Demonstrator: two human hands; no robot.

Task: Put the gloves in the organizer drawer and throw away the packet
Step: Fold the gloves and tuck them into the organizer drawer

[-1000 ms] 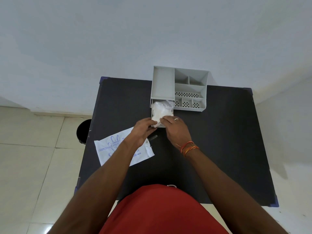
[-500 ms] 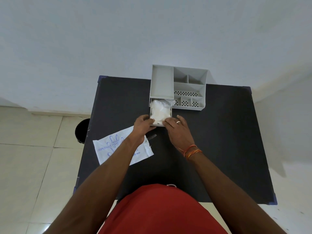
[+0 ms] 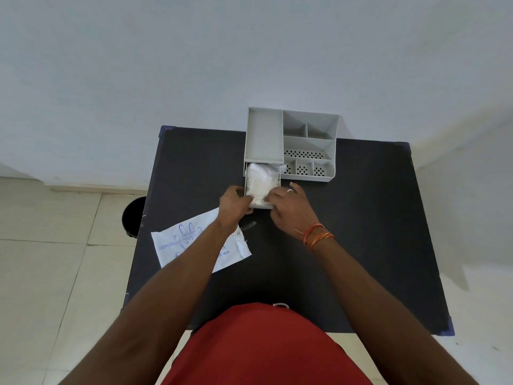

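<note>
The organizer (image 3: 308,145) stands at the far edge of the table (image 3: 361,218), against the wall. Its drawer (image 3: 245,177) is pulled out toward the person from under the left compartment. The gloves (image 3: 262,180), a white crumpled stack, lie inside the drawer and fill it.

The left hand (image 3: 234,202) is at the drawer's left front corner. Its fingers curl round the drawer wall and its thumb lies over the near edge of the gloves, so this grip is narrow and holds the drawer. The right hand (image 3: 291,209) is at the right front corner with its fingertips on the gloves. Whether this grip pinches anything cannot be told.

The packet (image 3: 177,243), white with blue print, lies flat on the table's near left edge, partly under the left forearm and overhanging the edge. A black bin (image 3: 136,215) stands on the floor just left of the table.
</note>
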